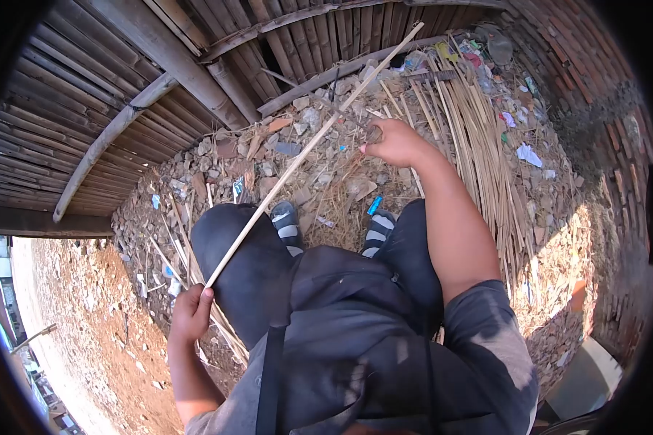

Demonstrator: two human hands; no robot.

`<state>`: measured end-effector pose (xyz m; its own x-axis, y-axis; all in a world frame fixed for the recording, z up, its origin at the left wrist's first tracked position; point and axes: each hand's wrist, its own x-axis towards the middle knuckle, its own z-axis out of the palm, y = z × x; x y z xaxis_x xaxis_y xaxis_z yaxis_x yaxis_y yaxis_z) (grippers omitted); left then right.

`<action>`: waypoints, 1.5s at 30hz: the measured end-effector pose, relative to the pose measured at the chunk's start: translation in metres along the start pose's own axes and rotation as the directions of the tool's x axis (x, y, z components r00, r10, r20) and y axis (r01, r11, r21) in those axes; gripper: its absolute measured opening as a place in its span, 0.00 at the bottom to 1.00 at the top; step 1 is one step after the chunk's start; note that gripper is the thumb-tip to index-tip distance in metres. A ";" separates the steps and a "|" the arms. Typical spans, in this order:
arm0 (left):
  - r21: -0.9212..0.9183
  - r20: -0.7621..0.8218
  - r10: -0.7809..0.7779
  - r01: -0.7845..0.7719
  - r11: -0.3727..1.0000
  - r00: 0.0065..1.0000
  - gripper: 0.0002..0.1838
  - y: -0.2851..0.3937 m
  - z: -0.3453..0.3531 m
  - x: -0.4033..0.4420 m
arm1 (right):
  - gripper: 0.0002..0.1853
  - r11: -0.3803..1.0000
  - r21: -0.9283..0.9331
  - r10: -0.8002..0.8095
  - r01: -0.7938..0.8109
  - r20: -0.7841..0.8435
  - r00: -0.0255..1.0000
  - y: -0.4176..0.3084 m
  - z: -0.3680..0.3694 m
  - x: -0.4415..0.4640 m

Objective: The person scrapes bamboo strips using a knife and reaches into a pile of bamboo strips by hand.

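Note:
A long, pale bamboo strip (276, 190) slants from my lap up toward the bamboo wall. Its near end is gripped in my left hand (191, 313), beside my left knee. My right hand (399, 143) is closed around the handle of a knife (352, 121), out in front of my right knee. The dark blade points up and left and meets or crosses the strip past its middle; whether it cuts into the strip I cannot tell. To the right of my right hand, a pile of split bamboo strips (479, 145) lies on the ground.
A bamboo-slat wall (87, 116) with poles stands ahead and left, a brick wall (617, 145) on the right. Rubble and litter cover the ground (312, 181). A blue object (374, 205) lies by my right sandal (379, 232). More strips (185, 246) lie left of my left leg.

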<state>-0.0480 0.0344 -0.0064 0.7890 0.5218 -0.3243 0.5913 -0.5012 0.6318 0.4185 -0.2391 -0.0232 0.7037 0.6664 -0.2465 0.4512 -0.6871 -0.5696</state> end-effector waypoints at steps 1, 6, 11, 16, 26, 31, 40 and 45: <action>-0.011 0.000 0.006 -0.006 1.000 1.000 0.29 0.003 -0.002 -0.001 | 0.35 0.991 -0.107 -0.081 0.080 -0.010 0.997 0.001 0.009 -0.001; -0.039 0.091 -0.020 0.023 0.999 0.996 0.28 0.009 -0.012 0.007 | 0.33 0.986 -0.110 -0.091 0.129 0.299 0.950 -0.042 0.011 -0.023; -0.126 0.103 -0.068 0.081 0.989 0.992 0.27 -0.018 -0.003 0.009 | 0.33 0.996 0.084 -0.035 0.028 0.086 0.996 0.008 0.008 0.014; -0.029 0.055 -0.041 0.043 0.999 0.998 0.27 0.004 -0.008 0.002 | 0.33 0.996 -0.058 -0.063 0.066 0.054 0.997 0.004 0.016 0.002; -0.039 0.095 -0.029 0.033 0.999 0.995 0.29 0.000 -0.011 0.012 | 0.36 0.995 -0.041 -0.082 0.090 0.172 0.982 0.004 0.022 0.010; -0.121 0.111 -0.026 0.039 0.992 0.993 0.29 -0.006 -0.008 0.013 | 0.37 1.000 0.017 -0.014 0.015 -0.057 0.998 0.013 0.020 0.013; -0.030 0.041 0.042 -0.041 0.999 0.998 0.30 -0.003 -0.002 0.012 | 0.31 0.973 -0.082 -0.192 0.216 0.234 0.953 -0.036 0.027 -0.017; 0.022 -0.018 0.051 -0.051 0.998 0.999 0.30 0.006 0.004 0.010 | 0.34 0.998 0.061 -0.025 0.025 0.006 1.000 0.009 0.015 0.016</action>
<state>-0.0365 0.0342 -0.0085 0.8153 0.5074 -0.2790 0.5538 -0.5426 0.6316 0.4262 -0.2304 -0.0440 0.6886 0.6854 -0.2368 0.4344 -0.6513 -0.6222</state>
